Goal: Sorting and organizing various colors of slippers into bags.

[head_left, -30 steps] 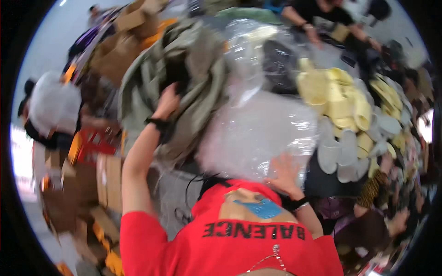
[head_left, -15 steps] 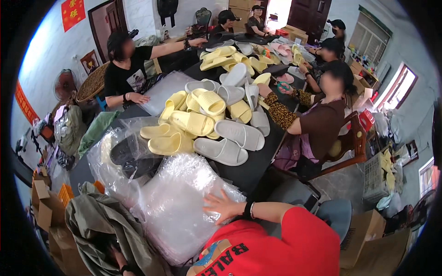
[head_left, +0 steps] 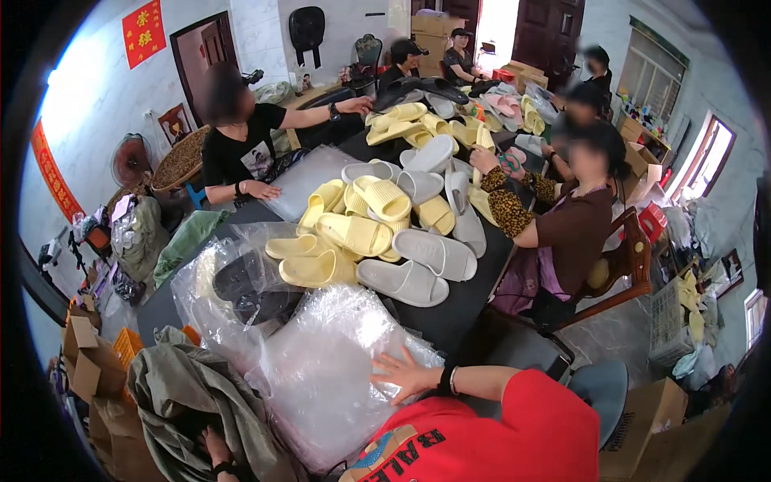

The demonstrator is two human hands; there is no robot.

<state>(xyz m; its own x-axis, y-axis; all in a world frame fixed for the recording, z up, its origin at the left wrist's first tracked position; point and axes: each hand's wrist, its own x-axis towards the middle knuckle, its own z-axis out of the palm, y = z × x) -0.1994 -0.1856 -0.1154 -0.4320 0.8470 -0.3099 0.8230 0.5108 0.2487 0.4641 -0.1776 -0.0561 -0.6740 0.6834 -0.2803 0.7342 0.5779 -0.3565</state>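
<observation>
My right hand [head_left: 405, 375] lies flat, fingers spread, on a stack of clear plastic bags [head_left: 321, 369] at the table's near edge. Low on the left, my left hand [head_left: 215, 444] is in the shadowed folds of an olive-grey cloth or sack [head_left: 185, 386]; its fingers are too dim to read. Past the bags, yellow slippers [head_left: 353, 233] are heaped with grey slippers [head_left: 403, 281]. Beside them on the left, a dark slipper [head_left: 241, 281] shows through crumpled clear plastic [head_left: 197, 301].
Across the table, a person in black [head_left: 249, 153] rests one hand by a flat stack of clear bags [head_left: 313, 181]. On the right, a person with leopard-print sleeves [head_left: 507, 209] holds a yellow slipper. Cardboard boxes [head_left: 84, 353] stand at left, a grey chair [head_left: 590, 394] at right.
The whole view has shifted, so the scene sits farther right. My left hand shows more plainly in the cloth; my right hand stays spread on the bags. The leopard-sleeved person's yellow slipper is now more upright.
</observation>
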